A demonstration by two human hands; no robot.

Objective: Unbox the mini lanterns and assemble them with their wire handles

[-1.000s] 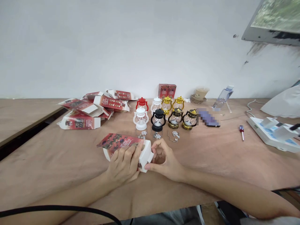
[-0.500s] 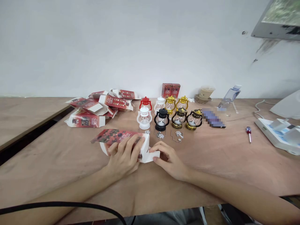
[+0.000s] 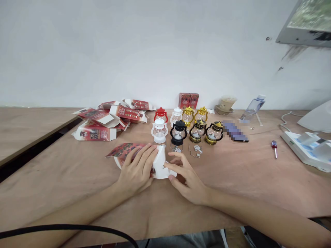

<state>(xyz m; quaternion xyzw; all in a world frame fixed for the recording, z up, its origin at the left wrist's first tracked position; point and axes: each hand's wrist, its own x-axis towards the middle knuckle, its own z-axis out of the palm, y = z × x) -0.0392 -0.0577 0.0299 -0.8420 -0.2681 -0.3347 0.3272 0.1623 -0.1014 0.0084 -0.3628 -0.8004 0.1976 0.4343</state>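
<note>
My left hand (image 3: 137,167) is wrapped over a red and white carton (image 3: 159,162) lying on its side near the middle of the table, its fingers on the top and the thumb hidden. The carton's left end has open flaps. At its right end, my right hand (image 3: 187,179) has its fingers apart, with the index fingertip touching the white end flap and the thumb by the flap's lower edge. Behind the hands stand several small lanterns, among them a black one (image 3: 178,132), a white one (image 3: 159,131) and a red one (image 3: 160,114).
Opened red cartons (image 3: 95,132) are piled at the left. Two closed boxes (image 3: 184,100) stand by the wall. Wire and metal parts (image 3: 198,150) lie behind my right hand. Farther right are a phone (image 3: 235,131), a cup (image 3: 227,103), a bottle (image 3: 253,107), a screwdriver (image 3: 274,148) and a power strip (image 3: 305,148).
My right hand's fingers have spread from their pinch on the flap, the index finger now reaching to the carton's end. The carton has turned slightly, and its white end shows more.
</note>
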